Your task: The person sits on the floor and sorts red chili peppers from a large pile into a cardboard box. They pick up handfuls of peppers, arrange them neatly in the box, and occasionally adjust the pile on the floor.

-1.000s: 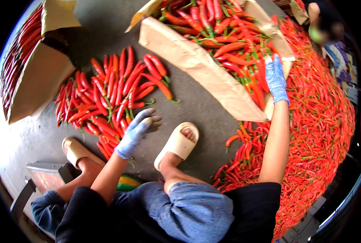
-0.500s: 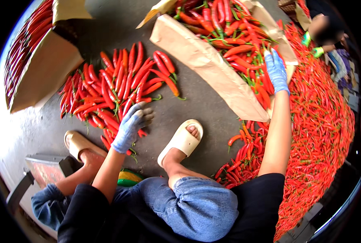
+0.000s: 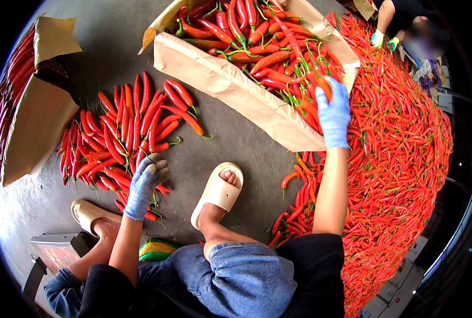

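Observation:
My right hand [image 3: 333,114], in a pale blue glove, is closed round a red chili pepper [image 3: 321,89] at the near right corner of a brown paper-lined carton [image 3: 236,108]. Glossy red chili peppers [image 3: 278,58] with green stems fill that carton. My left hand [image 3: 148,183], gloved in blue with greyish fingertips, hovers at the near edge of a loose pile of chili peppers [image 3: 114,132] on the floor. Its fingers are loosely bent with the thumb apart, and no pepper shows in them.
A huge heap of red chili peppers [image 3: 395,175] spreads along the right. Another paper-lined container [image 3: 37,122] of peppers stands at the left. My sandalled feet [image 3: 220,191] rest on the grey floor. A boxy object [image 3: 61,249] is at lower left. Another person's gloved hands [image 3: 378,38] work at the far right.
The view has shifted, so the cartons and piles sit further left. My right hand has closed on a pepper at the carton's corner. My left hand stays beside the floor pile.

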